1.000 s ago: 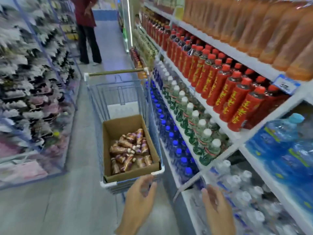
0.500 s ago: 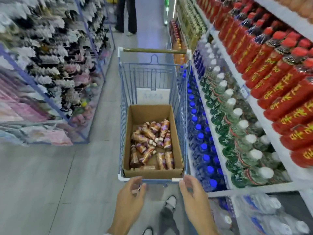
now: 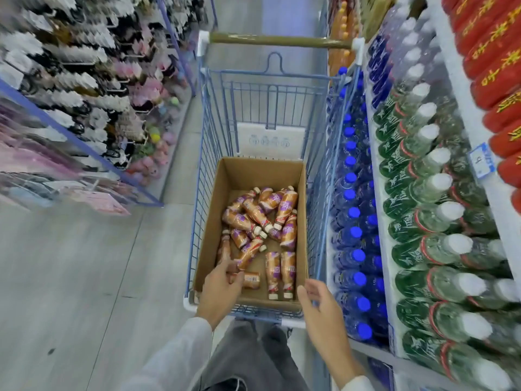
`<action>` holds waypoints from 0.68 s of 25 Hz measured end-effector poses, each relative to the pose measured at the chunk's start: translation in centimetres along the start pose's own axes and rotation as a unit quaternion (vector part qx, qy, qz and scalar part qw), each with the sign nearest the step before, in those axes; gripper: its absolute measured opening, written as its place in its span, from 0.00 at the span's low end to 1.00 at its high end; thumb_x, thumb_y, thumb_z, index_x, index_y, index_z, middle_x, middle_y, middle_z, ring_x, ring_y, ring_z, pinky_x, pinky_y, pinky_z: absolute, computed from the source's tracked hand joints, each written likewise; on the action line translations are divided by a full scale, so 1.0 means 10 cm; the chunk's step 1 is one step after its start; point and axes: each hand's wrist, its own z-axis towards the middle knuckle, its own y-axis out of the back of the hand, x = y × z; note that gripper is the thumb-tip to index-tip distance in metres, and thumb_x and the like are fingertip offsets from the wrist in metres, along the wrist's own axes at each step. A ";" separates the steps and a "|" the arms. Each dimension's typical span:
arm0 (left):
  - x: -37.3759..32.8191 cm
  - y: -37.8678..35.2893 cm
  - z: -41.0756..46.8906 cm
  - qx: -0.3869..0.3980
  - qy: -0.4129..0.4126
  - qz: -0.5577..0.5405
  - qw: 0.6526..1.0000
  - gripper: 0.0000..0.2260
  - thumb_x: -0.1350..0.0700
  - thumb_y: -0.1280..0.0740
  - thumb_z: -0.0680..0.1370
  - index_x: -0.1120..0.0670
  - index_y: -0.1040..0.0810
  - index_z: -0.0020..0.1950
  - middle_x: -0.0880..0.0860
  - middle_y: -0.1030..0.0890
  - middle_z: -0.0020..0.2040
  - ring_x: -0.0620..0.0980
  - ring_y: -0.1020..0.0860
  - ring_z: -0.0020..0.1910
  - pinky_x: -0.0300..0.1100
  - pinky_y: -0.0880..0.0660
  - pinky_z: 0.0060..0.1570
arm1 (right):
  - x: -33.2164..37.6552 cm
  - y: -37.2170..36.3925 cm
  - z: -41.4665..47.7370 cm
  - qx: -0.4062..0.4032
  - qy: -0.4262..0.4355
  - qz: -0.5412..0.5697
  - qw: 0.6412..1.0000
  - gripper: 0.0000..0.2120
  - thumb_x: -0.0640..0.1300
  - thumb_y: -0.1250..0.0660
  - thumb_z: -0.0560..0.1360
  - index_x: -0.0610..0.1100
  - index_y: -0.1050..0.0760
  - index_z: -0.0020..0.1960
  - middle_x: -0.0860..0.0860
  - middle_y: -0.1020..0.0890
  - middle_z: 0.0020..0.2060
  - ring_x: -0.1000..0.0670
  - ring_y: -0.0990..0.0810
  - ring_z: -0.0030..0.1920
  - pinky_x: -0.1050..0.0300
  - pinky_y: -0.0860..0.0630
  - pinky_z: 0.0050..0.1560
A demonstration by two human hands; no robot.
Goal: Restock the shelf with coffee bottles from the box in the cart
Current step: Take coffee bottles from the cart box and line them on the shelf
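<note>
The cart (image 3: 279, 40) holds an open box (image 3: 262, 176) of coffee bottles (image 3: 255, 213) lying jumbled.

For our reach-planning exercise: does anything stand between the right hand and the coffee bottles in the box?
Nothing visible does. The right hand hovers above the near right corner of the open box; the nearest coffee bottles lie uncovered beyond. The left hand grips a bottle at the box's left.

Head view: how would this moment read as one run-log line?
step: pick | left hand: holds bottle in box | right hand: open, empty, above cart rim
</note>
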 end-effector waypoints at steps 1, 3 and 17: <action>0.00 -0.08 0.22 0.014 0.019 0.017 1.000 0.14 0.50 0.30 0.78 0.49 0.22 0.63 0.47 0.17 0.57 0.48 0.19 0.55 0.46 0.23 0.59 | 0.00 -0.01 0.07 0.004 -0.009 0.003 1.000 0.11 0.57 0.37 0.82 0.58 0.28 0.62 0.60 0.21 0.59 0.59 0.23 0.60 0.61 0.29 0.58; 0.04 -0.28 0.68 0.061 0.077 0.056 0.994 0.20 0.50 0.31 0.79 0.52 0.26 0.69 0.52 0.19 0.62 0.53 0.21 0.60 0.48 0.25 0.62 | -0.03 -0.07 0.19 0.008 -0.033 0.006 0.999 0.08 0.56 0.36 0.81 0.61 0.28 0.60 0.62 0.20 0.57 0.60 0.23 0.59 0.61 0.28 0.59; 0.99 -1.30 2.20 0.137 0.133 0.225 0.955 0.24 0.44 0.29 0.77 0.57 0.24 0.66 0.60 0.22 0.64 0.61 0.25 0.64 0.52 0.29 0.68 | -0.50 -0.72 0.48 0.004 -0.160 0.076 0.984 0.12 0.60 0.34 0.77 0.61 0.23 0.59 0.70 0.20 0.53 0.66 0.21 0.56 0.69 0.26 0.52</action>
